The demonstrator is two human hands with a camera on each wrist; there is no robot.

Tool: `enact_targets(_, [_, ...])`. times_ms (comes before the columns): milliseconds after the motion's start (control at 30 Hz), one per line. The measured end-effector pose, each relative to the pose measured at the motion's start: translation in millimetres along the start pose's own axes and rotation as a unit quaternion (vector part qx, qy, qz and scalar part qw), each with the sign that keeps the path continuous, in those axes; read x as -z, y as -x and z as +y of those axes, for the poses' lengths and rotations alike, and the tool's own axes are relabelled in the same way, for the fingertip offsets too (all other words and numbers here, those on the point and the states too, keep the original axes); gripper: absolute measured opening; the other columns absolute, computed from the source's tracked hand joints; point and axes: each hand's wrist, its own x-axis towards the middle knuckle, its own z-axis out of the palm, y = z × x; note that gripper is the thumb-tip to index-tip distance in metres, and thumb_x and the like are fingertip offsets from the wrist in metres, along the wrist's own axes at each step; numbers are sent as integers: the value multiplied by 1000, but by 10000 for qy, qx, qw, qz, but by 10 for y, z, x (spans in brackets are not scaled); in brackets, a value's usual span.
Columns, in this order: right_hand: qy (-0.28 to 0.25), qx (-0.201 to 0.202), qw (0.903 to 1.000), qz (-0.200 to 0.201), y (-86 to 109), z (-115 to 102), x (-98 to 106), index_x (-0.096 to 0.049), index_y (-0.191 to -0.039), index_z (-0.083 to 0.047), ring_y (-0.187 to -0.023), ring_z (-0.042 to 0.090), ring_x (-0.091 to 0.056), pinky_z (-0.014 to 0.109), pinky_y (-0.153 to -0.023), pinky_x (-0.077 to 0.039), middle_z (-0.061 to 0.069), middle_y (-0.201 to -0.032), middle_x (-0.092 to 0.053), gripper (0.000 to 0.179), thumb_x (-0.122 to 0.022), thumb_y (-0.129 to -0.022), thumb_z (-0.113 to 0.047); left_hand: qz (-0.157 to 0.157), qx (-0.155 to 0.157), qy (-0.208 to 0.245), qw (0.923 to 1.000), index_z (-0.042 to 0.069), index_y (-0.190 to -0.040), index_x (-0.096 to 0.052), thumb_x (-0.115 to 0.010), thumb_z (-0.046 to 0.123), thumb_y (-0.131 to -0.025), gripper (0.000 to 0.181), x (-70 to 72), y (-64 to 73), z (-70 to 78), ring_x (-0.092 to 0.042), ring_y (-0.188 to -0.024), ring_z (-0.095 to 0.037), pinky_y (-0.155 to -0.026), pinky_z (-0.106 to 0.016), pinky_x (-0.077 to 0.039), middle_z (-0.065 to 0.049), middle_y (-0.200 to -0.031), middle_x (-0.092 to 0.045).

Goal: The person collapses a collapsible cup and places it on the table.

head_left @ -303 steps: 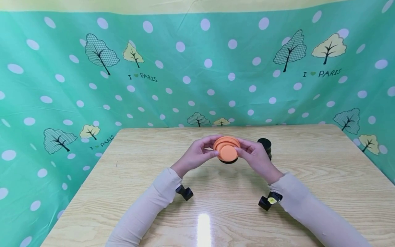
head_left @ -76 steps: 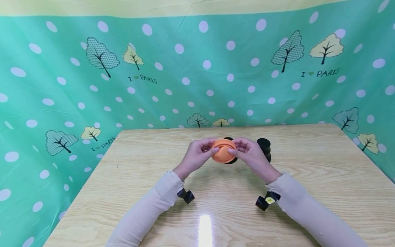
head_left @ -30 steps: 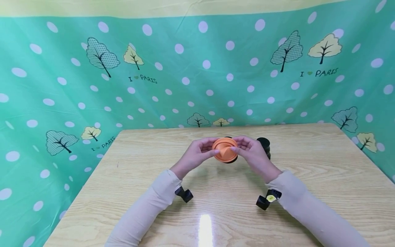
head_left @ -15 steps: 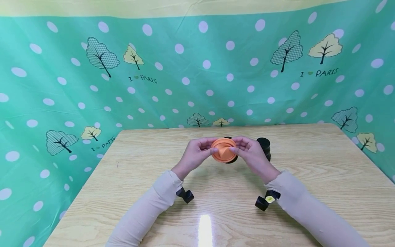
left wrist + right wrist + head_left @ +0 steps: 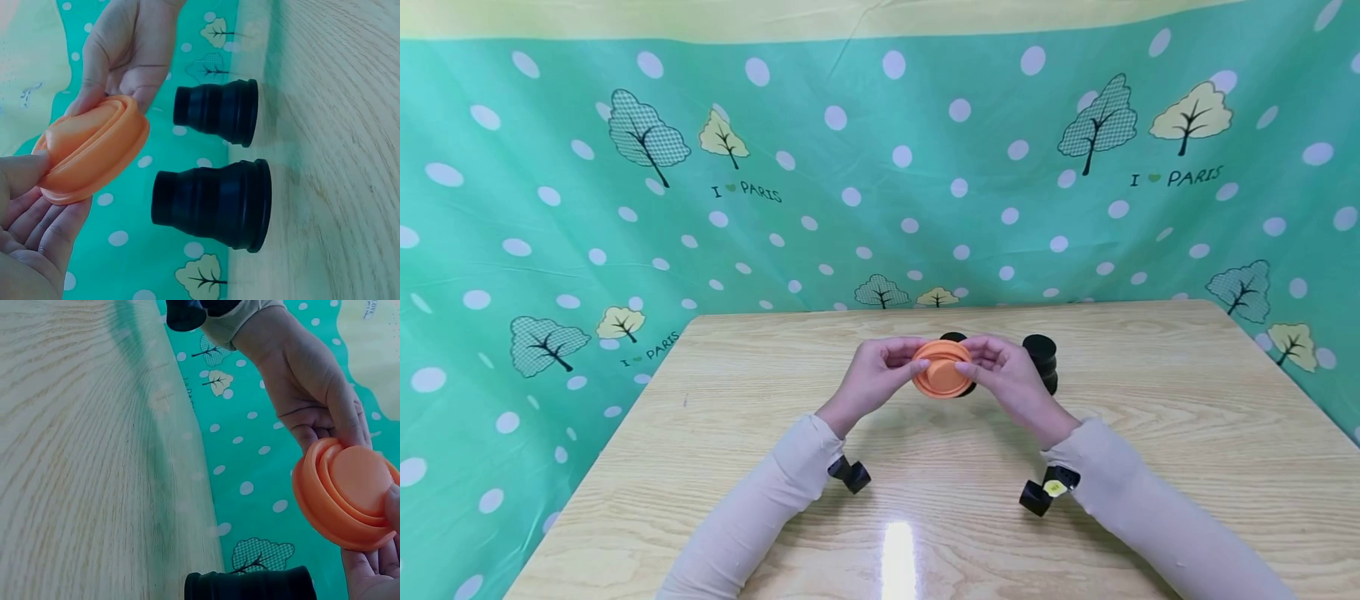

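Note:
An orange collapsible silicone cup (image 5: 943, 379), folded down into rings, is held up over the table by both hands. My left hand (image 5: 876, 377) grips its left rim, thumb on the near face and fingers behind. On the opposite side my right hand (image 5: 1013, 382) grips it the same way, thumb tip at the round base. In the left wrist view the cup (image 5: 94, 150) shows its raised middle leaning to one side. The right wrist view shows the flat disc of the base within the folded rings (image 5: 350, 494).
Two black stepped cups stand wide end down on the wooden table (image 5: 760, 400): one black cup (image 5: 212, 203) is mostly hidden behind the orange one in the head view, the other black cup (image 5: 1040, 350) stands by my right hand. A green dotted curtain (image 5: 820, 167) hangs behind.
Over ten seconds the thumbs have shifted about on the orange cup's middle. Half a second ago its middle looked creased; now the round base faces up more flatly. The black cups have not moved.

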Motion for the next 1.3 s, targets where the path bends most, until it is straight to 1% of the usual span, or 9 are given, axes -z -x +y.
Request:
enact_targets(133, [79, 7, 10000, -1, 7, -11, -13, -56, -113, 11, -86, 10, -63, 22, -76, -54, 0, -94, -65, 33, -68, -86, -5, -23, 4, 59, 10000, -3, -118, -63, -65, 10, -90, 32, -1, 2, -16, -68, -93, -24, -78, -28, -55, -18, -110, -67])
enact_targets(433, [-62, -33, 10000, -17, 11, -2, 25, -57, -112, 10, -87, 12, -63, 23, -77, -54, 0, -95, -66, 34, -70, -85, -5, -164, 130, 246, 9995, 2, -117, -65, -69, 14, -87, 33, 7, 20, -34, -68, -91, -18, -80, -28, -55, -12, -107, -69])
enact_targets(667, [22, -79, 9998, -204, 26, -8, 66, -58, -113, 6, -89, 13, -64, 24, -77, -54, 0, -98, -66, 35, -72, -84, -8, -270, 215, 525, 9980, 3, -115, -67, -69, 12, -87, 30, 32, 42, -41, -68, -91, -18, -80, -30, -55, -11, -105, -70])
enact_targets(900, [28, 11, 9992, -402, 39, -4, 69, -58, -112, 8, -87, 14, -65, 25, -75, -54, -1, -96, -67, 34, -71, -83, -5, -356, 159, 543, 9978, 1, -115, -67, -70, 11, -86, 31, 53, 69, -54, -68, -91, -18, -80, -30, -55, -12, -105, -70])
enact_targets(933, [43, 37, 9991, -426, 41, -1, 70, -58, -111, 8, -87, 14, -65, 25, -75, -54, 0, -96, -67, 34, -72, -83, -5, -378, 220, 560, 9975, 1, -115, -66, -69, 10, -86, 30, 59, 82, -29, -68, -91, -19, -81, -31, -55, -13, -106, -69])
enact_targets(1033, [155, 52, 9988, -466, 49, 3, 69, -59, -110, 7, -86, 14, -65, 26, -75, -55, 4, -98, -67, 34, -73, -82, -6, -467, 393, 570, 9965, 0, -120, -63, -66, 11, -89, 33, 80, 88, -49, -67, -96, -18, -85, -30, -53, -13, -112, -67])
enact_targets(1133, [255, 53, 9984, -504, 56, 3, 68, -60, -110, 7, -86, 14, -66, 26, -75, -55, 7, -100, -67, 33, -73, -82, -6, -548, 596, 452, 9957, 2, -129, -57, -61, 17, -93, 39, 94, 97, -66, -63, -106, -19, -92, -32, -49, -12, -123, -62])
enact_targets(1200, [294, 72, 9982, -524, 61, 0, 65, -60, -109, 7, -86, 14, -66, 25, -75, -55, 9, -100, -67, 33, -73, -82, -5, -606, 674, 303, 9954, 6, -133, -53, -57, 25, -96, 43, 93, 96, -104, -59, -113, -19, -97, -32, -46, -9, -128, -60])
enact_targets(1300, [276, 112, 9978, -595, 68, 0, 61, -61, -109, 7, -87, 15, -66, 26, -75, -55, 10, -102, -66, 32, -72, -82, -5, -773, 825, 172, 9934, 6, -136, -50, -53, 32, -97, 47, 84, 106, -101, -55, -119, -21, -102, -37, -41, -9, -129, -58])
